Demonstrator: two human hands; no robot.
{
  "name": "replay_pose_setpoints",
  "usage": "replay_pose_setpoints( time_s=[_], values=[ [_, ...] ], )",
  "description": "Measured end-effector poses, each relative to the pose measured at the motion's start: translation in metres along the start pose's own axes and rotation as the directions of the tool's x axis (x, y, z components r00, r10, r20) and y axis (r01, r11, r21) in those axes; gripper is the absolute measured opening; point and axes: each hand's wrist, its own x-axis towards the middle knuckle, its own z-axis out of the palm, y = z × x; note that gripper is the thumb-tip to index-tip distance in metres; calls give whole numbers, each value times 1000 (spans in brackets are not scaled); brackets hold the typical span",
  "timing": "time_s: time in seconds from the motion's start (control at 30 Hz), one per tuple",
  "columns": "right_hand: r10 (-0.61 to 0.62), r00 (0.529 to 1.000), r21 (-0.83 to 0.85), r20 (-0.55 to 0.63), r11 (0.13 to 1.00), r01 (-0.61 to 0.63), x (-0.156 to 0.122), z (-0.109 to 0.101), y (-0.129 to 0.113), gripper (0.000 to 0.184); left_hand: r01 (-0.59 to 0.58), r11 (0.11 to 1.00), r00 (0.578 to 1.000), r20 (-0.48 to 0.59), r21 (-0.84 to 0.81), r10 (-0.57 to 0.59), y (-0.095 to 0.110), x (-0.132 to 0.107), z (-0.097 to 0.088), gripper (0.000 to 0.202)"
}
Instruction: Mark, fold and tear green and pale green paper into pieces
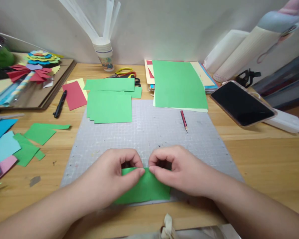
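Note:
A piece of green paper (147, 189) lies at the near edge of the grey cutting mat (154, 132), its far edge pinched between both hands. My left hand (122, 172) grips that edge between thumb and curled fingers. Close beside it, my right hand (174, 169) pinches the same edge, thumb on top. The fingers partly cover the paper's far corners. Beyond the hands, a red and black pencil (183, 121) rests on the mat. Several cut green paper pieces (112, 106) overlap at the mat's far left corner.
A stack topped by a large green sheet (179, 84) lies at the back. Scissors (124, 73) and a paper cup (106, 58) with clear sticks stand behind the mat. Right is a phone (243, 103). Left are a black pen (60, 104), a red paper (74, 95) and colored scraps (7, 146).

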Motion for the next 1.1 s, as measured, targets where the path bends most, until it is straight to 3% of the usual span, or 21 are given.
replay_pose_setpoints(
  time_s=[0.13, 0.27, 0.43, 0.5, 0.6, 0.77, 0.97, 1.1],
  values=[
    [46, 999, 231, -4, 972, -43, 5, -16, -1, 10, 43, 980, 999, -10, -192, -45, -5, 5, -12, 22],
    [61, 997, 299, -53, 953, -43, 10, -34, 2, 13, 121, 918, 992, 4, -376, -130, -9, 10, -21, 25],
    [89, 980, 548, -179, 836, 24, 14, -40, 9, 16, 79, 892, 991, -61, -444, -118, -10, 12, -22, 26],
    [100, 979, 608, -176, 793, 29, 14, -35, 9, 19, 82, 883, 990, -64, -461, -126, -10, 13, -21, 27],
    [98, 989, 526, -115, 850, -23, 15, -23, 8, 27, 95, 897, 990, -52, -432, -129, -10, 13, -19, 29],
    [123, 992, 326, -22, 939, -110, 15, -6, 6, 26, 71, 970, 997, 42, -233, -63, -8, 11, -16, 28],
    [110, 993, 399, 53, 909, -122, 13, 4, 2, 29, 15, 990, 994, 110, -142, 0, -8, 7, -7, 21],
    [82, 996, 429, -40, 901, -57, 14, 3, 5, 29, 18, 987, 995, 96, -158, -2, -8, 7, -5, 20]
  ],
)
